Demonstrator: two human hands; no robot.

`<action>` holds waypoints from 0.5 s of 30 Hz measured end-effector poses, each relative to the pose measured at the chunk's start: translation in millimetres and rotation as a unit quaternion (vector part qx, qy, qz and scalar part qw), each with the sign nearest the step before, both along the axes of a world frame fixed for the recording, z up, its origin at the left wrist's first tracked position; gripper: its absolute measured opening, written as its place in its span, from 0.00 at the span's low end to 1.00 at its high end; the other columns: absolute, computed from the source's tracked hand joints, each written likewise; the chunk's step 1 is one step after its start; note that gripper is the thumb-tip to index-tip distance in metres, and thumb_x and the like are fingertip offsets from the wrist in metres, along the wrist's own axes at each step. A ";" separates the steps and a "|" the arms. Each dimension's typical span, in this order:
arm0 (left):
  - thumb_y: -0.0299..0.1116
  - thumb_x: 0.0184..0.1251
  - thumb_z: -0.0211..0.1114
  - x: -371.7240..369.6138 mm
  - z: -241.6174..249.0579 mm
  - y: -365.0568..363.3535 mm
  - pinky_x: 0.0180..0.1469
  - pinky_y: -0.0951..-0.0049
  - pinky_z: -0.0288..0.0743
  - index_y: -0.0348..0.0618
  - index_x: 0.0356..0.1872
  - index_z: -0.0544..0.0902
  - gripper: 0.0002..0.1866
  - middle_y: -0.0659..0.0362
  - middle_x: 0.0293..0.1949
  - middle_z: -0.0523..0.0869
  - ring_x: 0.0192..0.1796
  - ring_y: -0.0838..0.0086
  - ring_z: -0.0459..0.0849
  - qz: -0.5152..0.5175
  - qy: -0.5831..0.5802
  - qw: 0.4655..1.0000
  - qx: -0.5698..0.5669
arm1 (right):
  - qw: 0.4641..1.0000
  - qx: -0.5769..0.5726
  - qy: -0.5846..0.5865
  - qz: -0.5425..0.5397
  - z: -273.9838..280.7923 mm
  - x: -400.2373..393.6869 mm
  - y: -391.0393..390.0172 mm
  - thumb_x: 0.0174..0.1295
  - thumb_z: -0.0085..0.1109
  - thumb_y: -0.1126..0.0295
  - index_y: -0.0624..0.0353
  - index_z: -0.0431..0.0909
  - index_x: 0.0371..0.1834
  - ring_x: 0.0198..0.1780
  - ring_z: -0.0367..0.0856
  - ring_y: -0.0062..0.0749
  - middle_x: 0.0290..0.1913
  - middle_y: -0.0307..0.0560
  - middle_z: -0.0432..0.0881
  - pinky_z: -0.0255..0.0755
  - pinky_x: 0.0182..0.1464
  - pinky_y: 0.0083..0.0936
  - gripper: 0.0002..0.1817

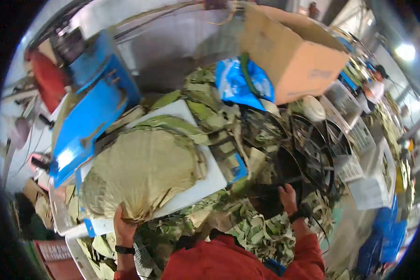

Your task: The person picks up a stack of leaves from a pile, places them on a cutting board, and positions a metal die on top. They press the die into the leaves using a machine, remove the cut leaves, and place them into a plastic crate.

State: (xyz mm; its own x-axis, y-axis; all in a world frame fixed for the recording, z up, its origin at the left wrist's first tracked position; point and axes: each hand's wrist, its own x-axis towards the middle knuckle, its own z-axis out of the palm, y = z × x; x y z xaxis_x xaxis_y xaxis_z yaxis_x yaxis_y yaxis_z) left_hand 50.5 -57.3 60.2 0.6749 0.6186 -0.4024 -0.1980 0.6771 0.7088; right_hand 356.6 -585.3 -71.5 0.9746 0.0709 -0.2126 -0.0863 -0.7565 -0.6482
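We see a muted khaki across the leaf bundle [144,156], browner where its pleats gather and streaked with fine darker veins, while a greener olive marks the long leaf [172,125] along its top. Under it we find a white board [214,175]. Our sleeves [308,249] are bright red, our wristband [302,212] black. The leaf scraps [261,233] mix pale sage with deeper green. Around us stand a glossy blue panel [88,130], a tan cardboard box [284,51] with faint grey print, a vivid blue plastic bag [228,81] with whitish glints, black ribbed frames [310,149], and whitish, lattice-patterned crates [361,135].
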 end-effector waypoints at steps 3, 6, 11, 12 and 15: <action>0.41 0.69 0.52 -17.3 13.6 5.7 0.58 0.55 0.70 0.38 0.51 0.75 0.19 0.53 0.51 0.80 0.54 0.59 0.77 -0.017 -0.060 0.995 -0.080 | 0.979 0.198 0.030 -0.028 60.0 -15.3 9.1 0.63 0.56 0.69 0.62 0.73 0.48 0.35 0.70 0.25 0.35 0.36 0.73 0.69 0.36 0.26 0.13; 0.40 0.68 0.54 -35.0 -11.2 22.6 0.51 0.59 0.74 0.40 0.46 0.77 0.15 0.53 0.44 0.83 0.48 0.61 0.80 -0.002 0.005 0.999 -0.035 | 0.954 0.288 -0.081 -0.004 134.0 -14.2 59.4 0.57 0.50 0.79 0.63 0.73 0.33 0.28 0.68 0.22 0.25 0.41 0.69 0.63 0.32 0.23 0.03; 0.35 0.66 0.56 -34.1 8.5 13.2 0.33 0.71 0.72 0.45 0.29 0.75 0.08 0.59 0.24 0.78 0.29 0.70 0.78 0.026 0.064 0.994 -0.089 | 0.908 0.127 -0.187 0.354 250.8 -37.2 223.2 0.50 0.51 0.82 0.67 0.72 0.29 0.25 0.71 0.26 0.24 0.46 0.73 0.66 0.29 0.22 0.03; 0.34 0.67 0.56 -30.1 -1.9 15.1 0.33 0.71 0.72 0.45 0.29 0.74 0.07 0.60 0.24 0.77 0.29 0.70 0.77 0.047 0.051 0.991 -0.114 | 0.900 0.106 -0.161 0.391 255.3 -47.2 259.9 0.49 0.52 0.81 0.68 0.73 0.30 0.22 0.69 0.26 0.21 0.49 0.71 0.66 0.26 0.24 0.05; 0.32 0.68 0.54 -38.1 -16.8 17.6 0.35 0.70 0.72 0.41 0.29 0.74 0.08 0.59 0.26 0.76 0.31 0.70 0.76 0.050 -0.003 0.992 -0.120 | 0.823 0.027 -0.163 0.544 248.8 -68.7 371.1 0.48 0.62 0.67 0.56 0.79 0.37 0.31 0.79 0.53 0.28 0.55 0.79 0.72 0.31 0.38 0.12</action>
State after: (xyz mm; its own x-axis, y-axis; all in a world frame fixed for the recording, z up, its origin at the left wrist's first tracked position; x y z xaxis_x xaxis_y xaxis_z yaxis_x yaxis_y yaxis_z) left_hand 12.4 -39.7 43.3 0.6180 0.5696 -0.5419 -0.2760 0.8026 0.5289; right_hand 287.9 -214.2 177.4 0.3330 0.9396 0.0793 0.8081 -0.2410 -0.5375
